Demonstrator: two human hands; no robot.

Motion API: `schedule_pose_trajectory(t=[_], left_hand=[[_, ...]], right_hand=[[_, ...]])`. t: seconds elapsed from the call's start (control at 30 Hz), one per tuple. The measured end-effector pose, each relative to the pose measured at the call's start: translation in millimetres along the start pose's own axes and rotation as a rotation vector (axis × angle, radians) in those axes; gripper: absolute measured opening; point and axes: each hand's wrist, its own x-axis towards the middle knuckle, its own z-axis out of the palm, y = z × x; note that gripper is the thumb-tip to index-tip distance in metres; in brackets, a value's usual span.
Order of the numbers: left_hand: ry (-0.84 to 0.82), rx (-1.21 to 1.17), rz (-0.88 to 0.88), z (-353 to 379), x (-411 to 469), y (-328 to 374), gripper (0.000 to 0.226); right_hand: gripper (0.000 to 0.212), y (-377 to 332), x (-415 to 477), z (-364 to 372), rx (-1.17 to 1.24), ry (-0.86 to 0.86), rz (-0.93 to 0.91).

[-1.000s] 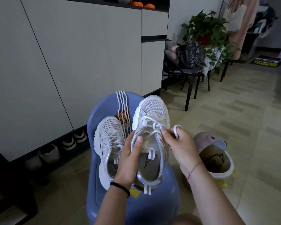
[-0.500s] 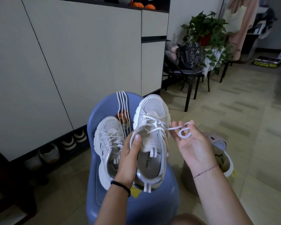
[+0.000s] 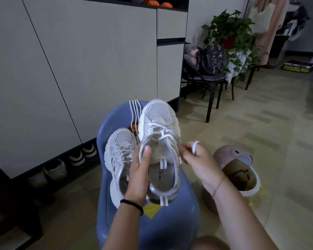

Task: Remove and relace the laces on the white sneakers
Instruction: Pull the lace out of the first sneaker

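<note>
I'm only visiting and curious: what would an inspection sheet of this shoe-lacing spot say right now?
Surface: blue stool, with a yellow patch on its seat.
Job's things: raised sneaker, laces partly in; second sneaker lying laced on the stool; loose laces draped over the stool's far edge.
Clutter: pink bin on the floor, right of the stool.
Hands: left hand grips the raised sneaker by its side; right hand holds a lace loop beside it.
Cables: nothing seen.
Surroundings: cabinet with shoes beneath; plant; black chair.
</note>
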Motion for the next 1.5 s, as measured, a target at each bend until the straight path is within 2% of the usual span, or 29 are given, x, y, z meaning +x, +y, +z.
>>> schedule_pose_trajectory(t=[0.07, 0.17, 0.47, 0.57, 0.63, 0.73, 0.83, 0.9, 1.0, 1.17, 1.27, 1.37, 1.47, 1.5], left_hand=[[0.018, 0.071, 0.022, -2, -1, 0, 0.083], [0.040, 0.113, 0.023, -8, -1, -2, 0.087], [0.122, 0.093, 0.044, -11, 1, 2, 0.087], [0.132, 0.097, 0.043, -12, 4, 2, 0.088], [0.150, 0.116, 0.036, -12, 5, 3, 0.090], [0.179, 0.178, 0.044, -11, 8, 3, 0.079], [0.172, 0.241, 0.054, -9, 12, 1, 0.070], [0.156, 0.291, 0.067, -9, 14, 0, 0.065], [0.136, 0.364, 0.076, -8, 15, -1, 0.063], [0.135, 0.420, 0.067, -6, 17, -1, 0.061], [0.113, 0.387, 0.071, -3, 17, 1, 0.062], [0.098, 0.348, 0.061, -2, 17, -2, 0.071], [0.095, 0.287, 0.044, -2, 18, -4, 0.070], [0.098, 0.265, 0.038, -2, 19, -4, 0.071]], right_hand=[[0.033, -1, 3, 3, -0.139, -0.036, -0.002], [0.046, -6, 7, 1, -0.206, -0.006, 0.013], [0.035, -45, 21, 4, -0.746, -0.202, 0.037], [0.035, -60, 28, 6, -0.787, -0.184, -0.043], [0.033, -64, 33, 7, -0.672, -0.093, -0.144], [0.012, -74, 29, 14, -0.315, 0.054, -0.298], [0.004, -70, 27, 26, -0.137, -0.044, -0.302], [0.003, -62, 29, 32, -0.137, -0.058, -0.295], [0.014, -55, 34, 30, -0.275, -0.014, -0.259], [0.020, -48, 38, 28, -0.380, -0.027, -0.301], [0.019, -44, 40, 26, -0.317, -0.034, -0.275], [0.022, -36, 42, 27, -0.008, -0.080, -0.166], [0.018, -34, 42, 27, 0.479, -0.095, -0.009], [0.029, -34, 42, 26, 0.646, -0.122, 0.049]])
